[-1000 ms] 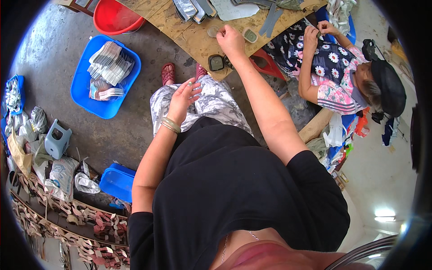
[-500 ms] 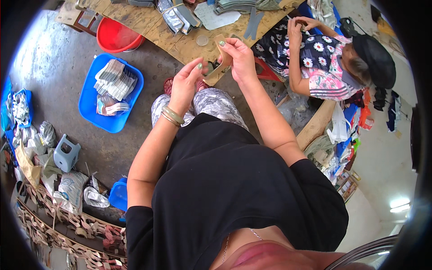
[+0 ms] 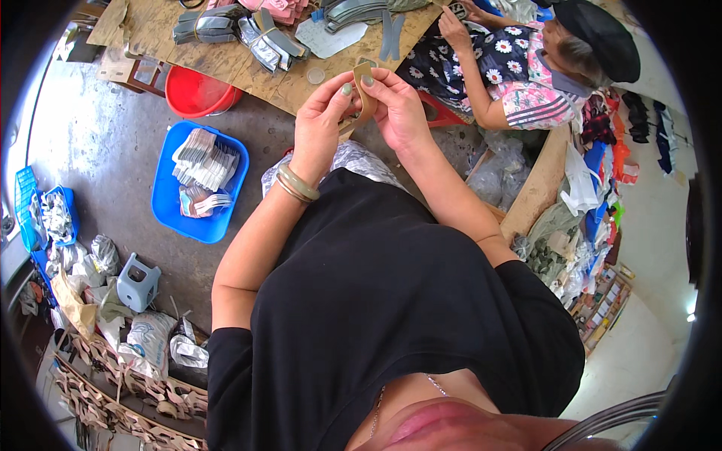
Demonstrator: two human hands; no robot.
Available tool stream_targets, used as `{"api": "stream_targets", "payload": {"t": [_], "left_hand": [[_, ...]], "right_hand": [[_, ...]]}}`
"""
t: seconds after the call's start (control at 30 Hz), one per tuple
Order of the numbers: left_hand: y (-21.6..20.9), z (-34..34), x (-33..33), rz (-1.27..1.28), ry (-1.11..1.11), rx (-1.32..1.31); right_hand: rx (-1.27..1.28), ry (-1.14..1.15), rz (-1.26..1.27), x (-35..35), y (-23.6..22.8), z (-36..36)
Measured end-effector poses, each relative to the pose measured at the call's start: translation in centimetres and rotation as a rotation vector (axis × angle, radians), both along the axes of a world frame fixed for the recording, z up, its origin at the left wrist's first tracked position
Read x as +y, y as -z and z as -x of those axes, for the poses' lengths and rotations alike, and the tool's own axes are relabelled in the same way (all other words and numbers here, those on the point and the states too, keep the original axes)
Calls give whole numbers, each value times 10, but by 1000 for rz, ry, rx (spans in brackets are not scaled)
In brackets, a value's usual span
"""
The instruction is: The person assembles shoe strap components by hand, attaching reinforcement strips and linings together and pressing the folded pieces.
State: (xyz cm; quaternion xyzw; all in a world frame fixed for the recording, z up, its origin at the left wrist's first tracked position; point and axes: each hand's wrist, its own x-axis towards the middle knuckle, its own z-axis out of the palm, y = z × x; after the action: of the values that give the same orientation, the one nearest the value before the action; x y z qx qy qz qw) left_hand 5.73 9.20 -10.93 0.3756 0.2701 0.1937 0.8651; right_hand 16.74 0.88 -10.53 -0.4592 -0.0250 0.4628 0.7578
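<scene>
A narrow tan strip [image 3: 364, 110], bent into a curve and looking like leather or thin board, is held up in front of me near the table's edge. My right hand [image 3: 400, 113] pinches its upper part, the thumb lying across its face. My left hand [image 3: 317, 128], with bangles at the wrist, is closed at the strip's left edge, thumb and fingers together against it. The fingertips behind the strip are partly hidden. Just beyond my hands, a small round clear disc [image 3: 316, 76] lies on the wooden table [image 3: 218, 56].
Bundled grey pieces [image 3: 204, 27] and a paper sheet [image 3: 328, 37] lie on the table. A co-worker [image 3: 519, 68] sits at the right. On the floor to the left are a red bucket [image 3: 194, 92], a blue tub [image 3: 167, 197] of stacked pieces and a small stool [image 3: 138, 283].
My left hand, apart from the strip before, has come up against its left edge. The right hand keeps hold of it. The whole view has shifted, the table and co-worker sliding up and left.
</scene>
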Motion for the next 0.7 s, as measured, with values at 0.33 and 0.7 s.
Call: {"api": "stream_targets", "payload": {"t": [0.33,0.7], "left_hand": [[-19,-12,-10,-134,-89,-67],[-36,-10,11,-452,-199,-31]], "right_hand": [[-297,14,-27,-18,-18,-6],[-668,18,26,13,-42,-9]]}}
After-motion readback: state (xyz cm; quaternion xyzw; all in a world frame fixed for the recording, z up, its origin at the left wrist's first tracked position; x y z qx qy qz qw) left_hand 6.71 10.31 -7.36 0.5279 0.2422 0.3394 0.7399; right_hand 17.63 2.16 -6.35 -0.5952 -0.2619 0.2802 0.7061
